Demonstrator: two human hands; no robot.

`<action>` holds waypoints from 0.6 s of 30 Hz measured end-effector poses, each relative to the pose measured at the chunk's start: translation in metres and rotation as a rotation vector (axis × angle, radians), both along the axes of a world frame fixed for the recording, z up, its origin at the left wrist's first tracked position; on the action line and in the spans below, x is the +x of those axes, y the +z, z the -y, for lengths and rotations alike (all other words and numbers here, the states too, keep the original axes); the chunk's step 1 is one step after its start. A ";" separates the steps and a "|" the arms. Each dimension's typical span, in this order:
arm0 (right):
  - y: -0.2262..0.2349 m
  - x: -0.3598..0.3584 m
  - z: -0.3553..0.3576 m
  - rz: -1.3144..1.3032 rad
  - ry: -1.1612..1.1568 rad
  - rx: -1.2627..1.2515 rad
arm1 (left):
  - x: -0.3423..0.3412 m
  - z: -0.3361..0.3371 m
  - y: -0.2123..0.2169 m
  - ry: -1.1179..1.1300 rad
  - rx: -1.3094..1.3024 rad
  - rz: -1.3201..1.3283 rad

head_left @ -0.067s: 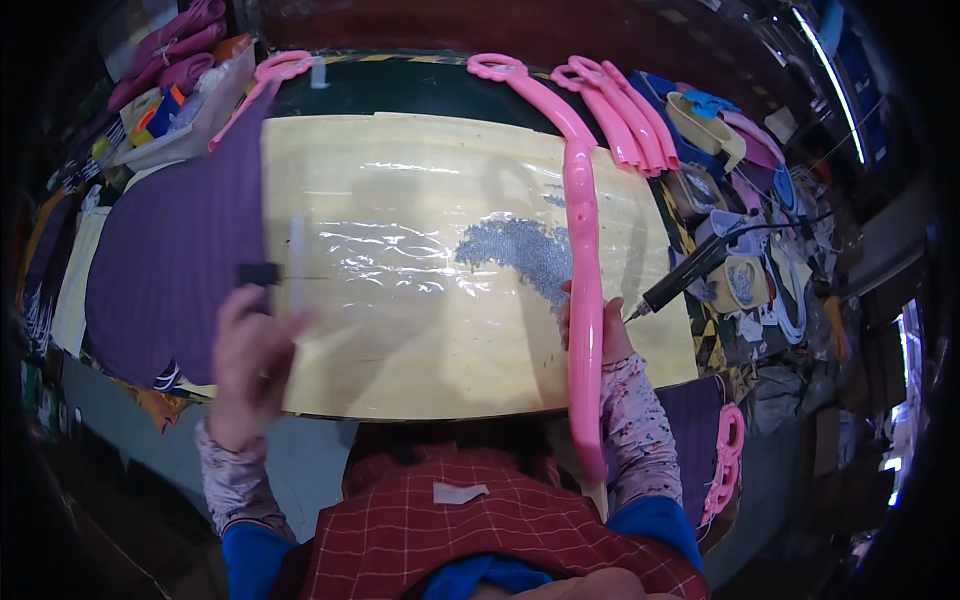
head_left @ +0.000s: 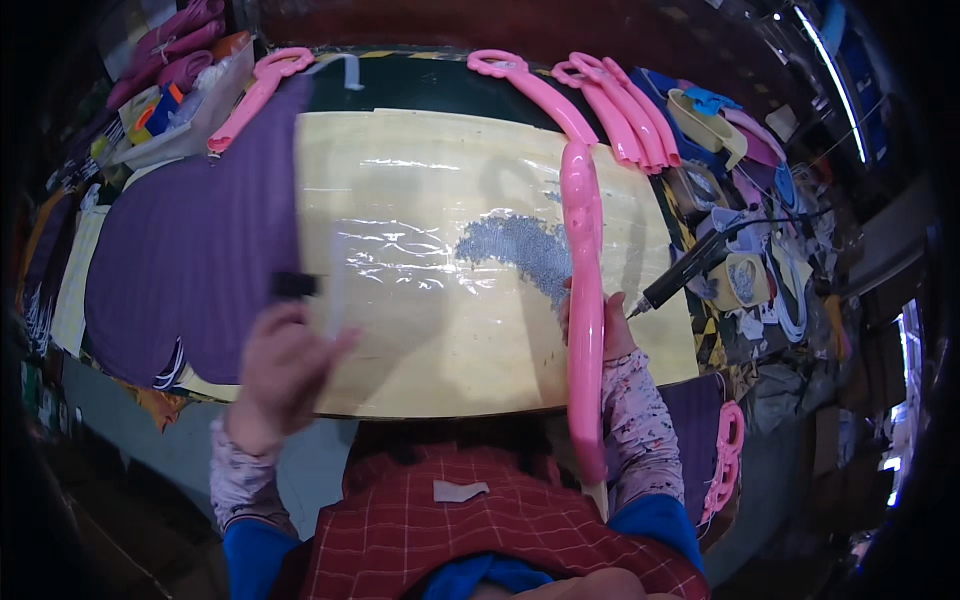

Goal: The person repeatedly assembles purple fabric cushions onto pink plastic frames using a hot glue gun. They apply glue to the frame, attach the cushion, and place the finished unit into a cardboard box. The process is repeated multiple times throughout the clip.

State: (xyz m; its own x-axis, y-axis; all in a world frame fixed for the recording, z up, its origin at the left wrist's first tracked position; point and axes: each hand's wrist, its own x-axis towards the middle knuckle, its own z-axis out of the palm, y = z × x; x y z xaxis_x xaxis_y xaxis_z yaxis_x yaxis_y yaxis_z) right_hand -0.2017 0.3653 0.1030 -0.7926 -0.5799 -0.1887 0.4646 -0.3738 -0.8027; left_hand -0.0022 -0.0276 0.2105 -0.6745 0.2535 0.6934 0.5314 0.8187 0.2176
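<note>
A pale yellow board [head_left: 440,340] covered with clear shiny film lies on the table before me. My left hand [head_left: 280,365] is at its left edge, pinching a small black piece [head_left: 294,285] between the fingertips. My right hand [head_left: 600,325] rests on the board's right part, gripping a long pink curved strip [head_left: 583,300] that runs from the near edge toward the far side. A grey patch of tiny beads [head_left: 520,245] lies on the film just left of the strip.
Purple fabric pieces [head_left: 180,260] lie left of the board. More pink curved strips [head_left: 625,105] are stacked at the far right, one [head_left: 255,90] at the far left. A black pen-like tool [head_left: 680,275] with a cord lies right of the board among cluttered small containers.
</note>
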 end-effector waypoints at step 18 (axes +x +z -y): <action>0.034 -0.002 -0.037 -0.411 -0.026 1.004 | -0.018 -0.111 -0.087 -0.117 -0.004 0.191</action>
State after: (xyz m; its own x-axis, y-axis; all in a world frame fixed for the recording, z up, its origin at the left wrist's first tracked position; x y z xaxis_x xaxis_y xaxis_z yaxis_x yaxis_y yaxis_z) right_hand -0.2032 0.4024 0.1365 -0.9131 -0.2913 -0.2852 0.0919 0.5346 -0.8401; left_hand -0.0206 0.0836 0.1236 -0.7594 0.3406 0.5544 0.5725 0.7547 0.3205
